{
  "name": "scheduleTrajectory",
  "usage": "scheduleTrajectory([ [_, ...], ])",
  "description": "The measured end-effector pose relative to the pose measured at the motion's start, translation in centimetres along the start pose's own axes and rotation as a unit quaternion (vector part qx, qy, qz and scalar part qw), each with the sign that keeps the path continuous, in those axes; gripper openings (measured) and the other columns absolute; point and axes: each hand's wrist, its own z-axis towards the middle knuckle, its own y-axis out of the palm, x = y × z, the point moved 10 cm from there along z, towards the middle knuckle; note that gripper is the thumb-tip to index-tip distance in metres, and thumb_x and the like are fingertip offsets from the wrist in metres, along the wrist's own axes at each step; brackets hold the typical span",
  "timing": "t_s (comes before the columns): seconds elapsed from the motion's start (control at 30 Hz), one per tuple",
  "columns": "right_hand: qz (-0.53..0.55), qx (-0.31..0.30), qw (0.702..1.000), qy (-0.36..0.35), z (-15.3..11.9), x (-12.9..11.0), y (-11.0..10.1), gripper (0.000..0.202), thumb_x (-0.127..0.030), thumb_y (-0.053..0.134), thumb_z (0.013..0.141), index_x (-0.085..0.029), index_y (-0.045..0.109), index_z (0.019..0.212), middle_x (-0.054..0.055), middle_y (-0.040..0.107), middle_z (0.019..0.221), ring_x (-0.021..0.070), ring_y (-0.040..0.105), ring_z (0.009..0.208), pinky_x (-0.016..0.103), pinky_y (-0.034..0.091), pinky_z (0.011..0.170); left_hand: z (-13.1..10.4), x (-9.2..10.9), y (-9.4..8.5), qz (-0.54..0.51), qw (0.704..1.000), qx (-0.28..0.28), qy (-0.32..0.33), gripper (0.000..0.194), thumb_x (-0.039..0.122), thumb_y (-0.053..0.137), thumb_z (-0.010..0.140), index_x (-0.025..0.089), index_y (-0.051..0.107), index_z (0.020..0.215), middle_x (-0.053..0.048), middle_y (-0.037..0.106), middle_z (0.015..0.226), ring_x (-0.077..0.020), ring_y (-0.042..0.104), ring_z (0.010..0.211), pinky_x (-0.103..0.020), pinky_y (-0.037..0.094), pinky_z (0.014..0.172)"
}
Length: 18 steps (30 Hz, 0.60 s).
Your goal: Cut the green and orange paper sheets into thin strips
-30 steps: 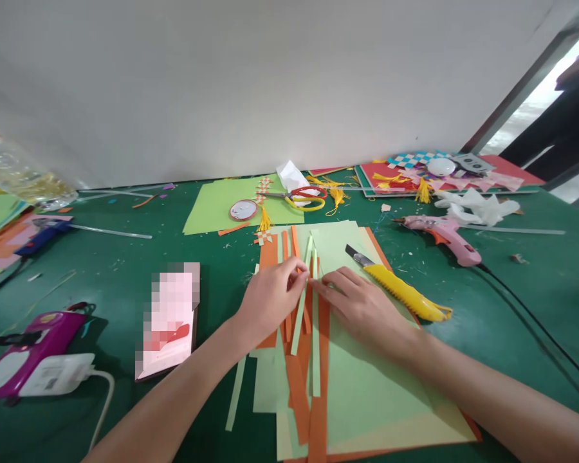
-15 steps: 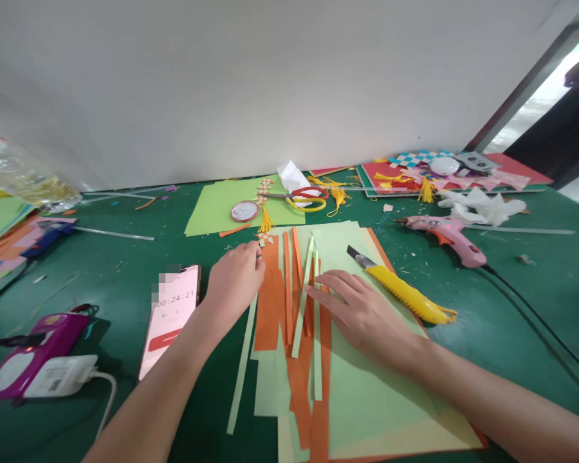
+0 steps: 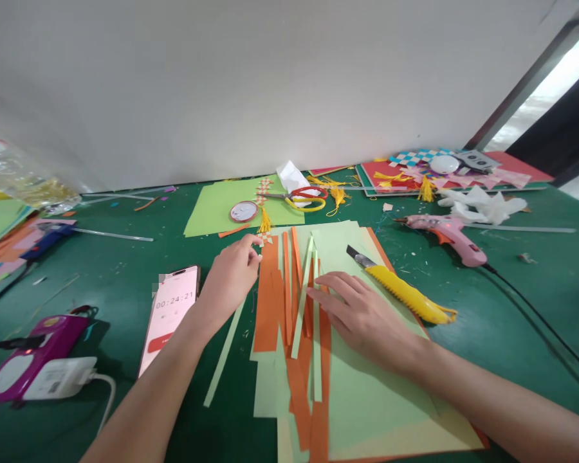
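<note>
Several fingers of the right hand extend over pale strips.

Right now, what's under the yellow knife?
The yellow knife lies across pale green paper and orange paper, its tail end out over the green table. Anything flat beneath it is covered, so I can't see that.

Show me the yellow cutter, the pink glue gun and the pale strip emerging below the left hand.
Yellow cutter [image 3: 406, 295], head view, mid-handle.
Pink glue gun [image 3: 465, 249], head view, on its grip.
Pale strip [image 3: 224, 355], head view, middle of its exposed length.
</note>
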Motion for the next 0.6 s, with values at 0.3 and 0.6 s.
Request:
scheduleTrajectory([
  [0.3, 0.007, -0.012, 1.000, 0.010, 0.0, 0.2, 0.3, 0.033, -0.004, 0.045, 0.089, -0.013, 0.060, 0.117, 0.015, 0.062, 0.111, 0.0251, 0.057, 0.107, 0.044, 0.054, 0.086, 0.4, -0.4, 1.9, -0.338, 0.938, -0.019, -0.069, 0.033, 0.029, 0.063, 0.076, 0.019, 0.059, 0.108, -0.001, 0.059, 0.089, -0.0136, 0.067, 0.065, -0.027, 0.057, 0.064],
  [0.6, 0.001, -0.014, 1.000, 0.003, -0.2, 0.0, 0.2, 0.034, -0.002, 0.043, 0.088, -0.012, 0.061, 0.116, 0.015, 0.062, 0.113, 0.0259, 0.055, 0.110, 0.044, 0.053, 0.087, 0.2, 0.3, 1.6, -0.245, 0.969, 0.037, -0.009, 0.025, 0.025, 0.056, 0.084, 0.019, 0.059, 0.109, -0.008, 0.062, 0.112, -0.0195, 0.066, 0.090, -0.035, 0.056, 0.082],
])
